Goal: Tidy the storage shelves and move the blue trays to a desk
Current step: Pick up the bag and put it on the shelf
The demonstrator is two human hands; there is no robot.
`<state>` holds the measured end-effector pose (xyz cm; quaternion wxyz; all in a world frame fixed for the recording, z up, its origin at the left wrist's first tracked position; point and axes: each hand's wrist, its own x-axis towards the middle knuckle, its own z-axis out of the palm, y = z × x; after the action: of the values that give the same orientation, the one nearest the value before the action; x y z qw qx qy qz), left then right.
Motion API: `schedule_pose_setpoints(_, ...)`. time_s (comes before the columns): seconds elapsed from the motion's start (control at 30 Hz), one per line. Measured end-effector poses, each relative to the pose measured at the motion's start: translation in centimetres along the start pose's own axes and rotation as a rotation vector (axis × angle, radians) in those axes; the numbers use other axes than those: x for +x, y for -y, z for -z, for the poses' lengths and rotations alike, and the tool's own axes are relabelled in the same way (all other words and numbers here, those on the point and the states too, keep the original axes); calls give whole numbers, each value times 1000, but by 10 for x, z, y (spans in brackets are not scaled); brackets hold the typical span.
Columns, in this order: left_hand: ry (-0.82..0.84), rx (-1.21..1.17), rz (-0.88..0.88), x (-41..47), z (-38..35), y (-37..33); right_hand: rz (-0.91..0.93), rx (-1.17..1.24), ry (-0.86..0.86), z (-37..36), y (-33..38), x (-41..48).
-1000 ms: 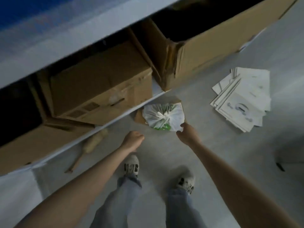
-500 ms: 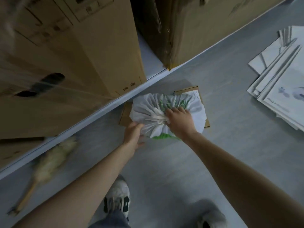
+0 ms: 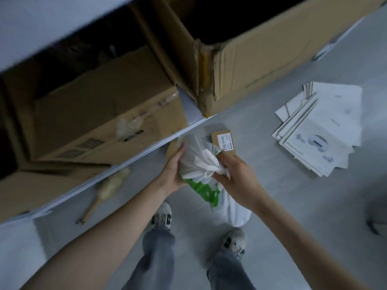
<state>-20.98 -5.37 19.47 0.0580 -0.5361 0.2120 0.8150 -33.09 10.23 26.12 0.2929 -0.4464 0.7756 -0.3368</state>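
My right hand (image 3: 234,176) is closed around the knotted neck of a white-and-green plastic bag (image 3: 201,174), lifted above the floor (image 3: 293,206) beside the shelf edge (image 3: 134,162). My left hand (image 3: 173,170) cups its side, fingers curled. It looks soft, light, crinkly; the knot seems the surest hold.

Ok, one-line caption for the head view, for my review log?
Both hands, left and right, hold a tied white-and-green plastic bag beside low shelves of cardboard boxes.

Looks like a storeroom or stock area of an office. Low white shelf (image 3: 194,119) holds big worn cardboard boxes (image 3: 109,114), some w/ shipping labels. On grey floor (image 3: 272,185) lie flat white product cartons (image 3: 320,130), a small labelled box (image 3: 225,141) and a duster (image 3: 109,189).
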Motion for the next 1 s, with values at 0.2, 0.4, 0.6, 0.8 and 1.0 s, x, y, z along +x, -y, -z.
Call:
schedule_pose_setpoints(0.2, 27, 3, -161, -169, -50, -10, -164, 331, -56, 83, 145, -45)
schedule_pose_setpoints(0.4, -158, -160, -336, -313, -24, -21, -14, 356, 17, 116, 279, -55)
schedule_pose_setpoints(0.6, -261, -336, -521, -427, 67, -38, 175, 257, 169, 84, 426, -43)
schedule_pose_setpoints(0.8, -425, -429, -636, -511, 185, -82, 302, 220, 246, 12, 556, -13)
schedule_pose_setpoints(1.0, -451, -508, -722, -565, 286, -145, 355, 141, 221, -64, 651, 37)
